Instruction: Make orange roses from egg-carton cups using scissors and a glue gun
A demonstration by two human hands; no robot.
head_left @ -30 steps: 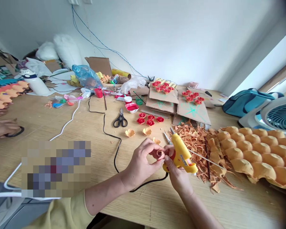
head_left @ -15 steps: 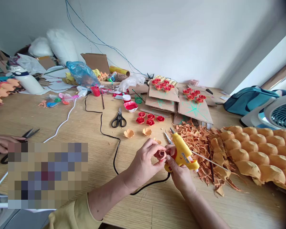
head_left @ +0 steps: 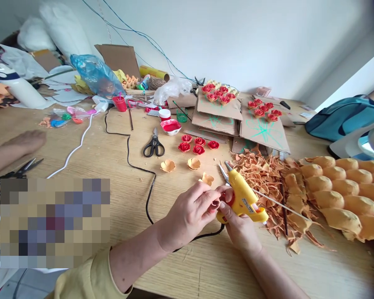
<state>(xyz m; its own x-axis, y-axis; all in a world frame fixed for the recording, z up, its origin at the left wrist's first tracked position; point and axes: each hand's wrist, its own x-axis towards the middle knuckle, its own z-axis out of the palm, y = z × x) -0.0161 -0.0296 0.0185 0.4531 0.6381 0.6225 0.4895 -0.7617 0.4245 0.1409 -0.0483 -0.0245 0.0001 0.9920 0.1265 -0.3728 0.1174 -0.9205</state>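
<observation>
My left hand [head_left: 191,209] is closed, fingertips pinching a small curled paper-pulp flower piece [head_left: 215,204], partly hidden by the fingers. My right hand [head_left: 241,228] grips a yellow hot glue gun [head_left: 243,197], and its thumb and fingertip meet the same curled piece. A white glue stick [head_left: 283,204] sticks out of the gun's back. Just beyond my hands lie a cut orange petal cup [head_left: 207,179] and two more cups, one being the left petal cup [head_left: 168,166]. Behind them sit several finished red paper roses [head_left: 198,141].
Orange scraps [head_left: 258,178] and an egg tray [head_left: 345,187] lie at right. Black scissors [head_left: 154,143] and a bowl of red paint [head_left: 171,126] stand farther back, beside cardboard [head_left: 216,109] bearing roses. A co-worker's hand [head_left: 28,143] rests at left near other scissors [head_left: 18,170]. A black cord [head_left: 148,199] crosses the table.
The view has shifted slightly right. The co-worker's hand has left the scissors at left and now lies flat beyond them. My hands keep the curled piece and glue gun close together.
</observation>
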